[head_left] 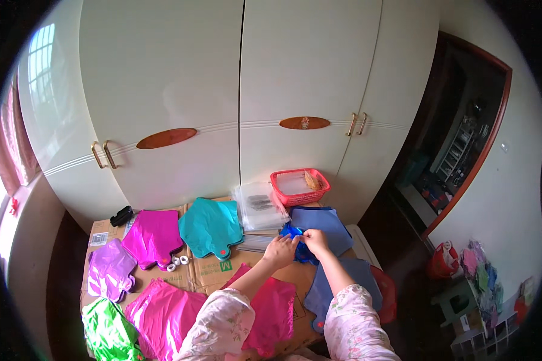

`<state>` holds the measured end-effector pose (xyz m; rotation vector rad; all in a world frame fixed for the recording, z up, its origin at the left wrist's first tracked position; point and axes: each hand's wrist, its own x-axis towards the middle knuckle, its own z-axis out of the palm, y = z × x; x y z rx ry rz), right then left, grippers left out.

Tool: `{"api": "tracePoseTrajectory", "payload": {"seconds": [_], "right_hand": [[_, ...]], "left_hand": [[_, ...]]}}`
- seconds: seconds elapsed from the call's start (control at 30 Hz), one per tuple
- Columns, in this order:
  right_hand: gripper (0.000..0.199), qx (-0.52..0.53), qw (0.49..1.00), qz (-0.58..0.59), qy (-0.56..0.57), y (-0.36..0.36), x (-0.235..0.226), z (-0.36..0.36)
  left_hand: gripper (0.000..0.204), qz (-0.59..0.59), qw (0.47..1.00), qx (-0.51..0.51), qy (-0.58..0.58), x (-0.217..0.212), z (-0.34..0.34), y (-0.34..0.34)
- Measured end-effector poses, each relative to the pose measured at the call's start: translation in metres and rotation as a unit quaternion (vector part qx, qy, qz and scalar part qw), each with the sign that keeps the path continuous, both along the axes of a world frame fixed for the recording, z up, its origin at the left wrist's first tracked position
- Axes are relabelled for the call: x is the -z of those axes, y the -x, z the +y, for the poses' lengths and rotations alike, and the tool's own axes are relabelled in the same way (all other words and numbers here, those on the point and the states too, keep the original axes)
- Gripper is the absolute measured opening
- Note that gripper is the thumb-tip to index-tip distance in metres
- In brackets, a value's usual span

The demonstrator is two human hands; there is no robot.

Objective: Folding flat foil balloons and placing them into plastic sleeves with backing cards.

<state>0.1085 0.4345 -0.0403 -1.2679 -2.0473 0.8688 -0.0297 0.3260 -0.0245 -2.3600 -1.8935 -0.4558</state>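
A shiny bright blue foil piece, crumpled or folded, is between my two hands at the right side of the cardboard-covered table. My left hand has its fingers closed at the foil's near left edge. Close beside it, my right hand pinches the foil's upper part, the fingertips almost touching the left ones. Under and behind them lie flat dull blue foil sheets, with more blue sheets nearer me. A stack of clear plastic bags rests just behind my left hand.
Flat foil stacks in teal, magenta, purple, green and pink cover the cardboard. Small white rolls lie between them. A red basket stands at the back, against the white wardrobe.
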Motion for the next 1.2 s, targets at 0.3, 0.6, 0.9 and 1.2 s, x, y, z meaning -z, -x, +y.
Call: {"api": "tracePoseTrajectory", "payload": {"seconds": [0.3,0.6,0.9,1.2], "right_hand": [[0.019,0.062,0.977,0.158,0.13,-0.048,-0.003,0.054],[0.009,0.234,0.902,0.071,-0.356,-0.146,-0.16,0.108],[0.017,-0.128,0.786,-0.044,-0.604,0.067,-0.239,-0.004],[0.004,-0.398,0.721,-0.125,-0.554,0.241,-0.04,-0.093]], "left_hand": [[0.035,0.068,0.995,0.06,0.04,0.008,0.001,0.001],[0.027,0.056,0.995,0.044,0.065,-0.006,-0.002,-0.012],[0.03,0.024,0.999,0.035,-0.009,-0.024,-0.063,0.035],[0.014,-0.1,0.99,-0.059,-0.081,-0.064,-0.225,0.183]]}}
